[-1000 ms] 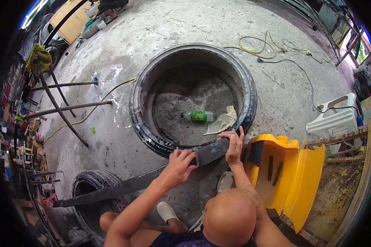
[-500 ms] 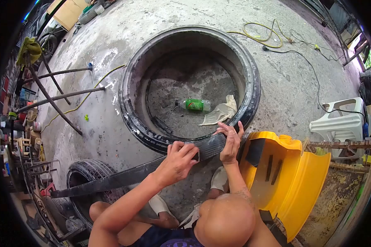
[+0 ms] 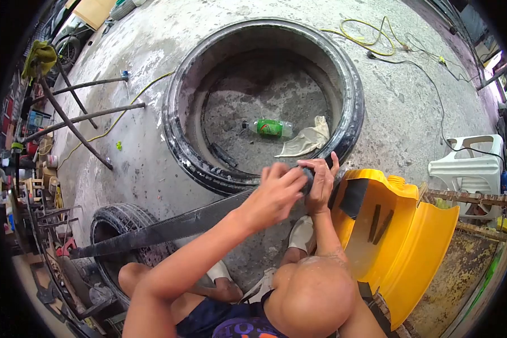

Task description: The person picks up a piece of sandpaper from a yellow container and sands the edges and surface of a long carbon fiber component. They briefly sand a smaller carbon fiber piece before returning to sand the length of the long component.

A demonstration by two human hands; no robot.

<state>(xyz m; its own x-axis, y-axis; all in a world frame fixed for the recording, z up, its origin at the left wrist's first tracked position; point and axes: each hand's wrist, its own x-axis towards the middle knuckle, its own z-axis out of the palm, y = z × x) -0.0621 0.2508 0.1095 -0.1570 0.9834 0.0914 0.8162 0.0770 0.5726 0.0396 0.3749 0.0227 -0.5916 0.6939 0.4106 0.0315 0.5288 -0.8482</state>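
Note:
A long black rubber strip (image 3: 177, 226) slants up from the lower left, across a small tyre (image 3: 130, 221), to my hands. My right hand (image 3: 320, 183) is closed round the strip's far end, beside the rim of a large black ring (image 3: 352, 107) that looks like a tyre. My left hand (image 3: 279, 194) is closed over the strip just left of it, fingers curled down and slightly blurred. Whatever its fingertips hold is hidden. Inside the ring lie a green-labelled plastic bottle (image 3: 270, 128) and a pale cloth (image 3: 307, 139).
A yellow curved plastic piece (image 3: 419, 242) stands close at my right, with a white plastic stool (image 3: 470, 160) behind it. A metal-legged stand (image 3: 67, 115) is at the left. A yellow hose (image 3: 369, 42) and a black cord (image 3: 434, 93) run over the concrete floor.
My left hand has moved right along the strip, closer to my right hand. The strip's end now bends up between the hands. The view has shifted slightly.

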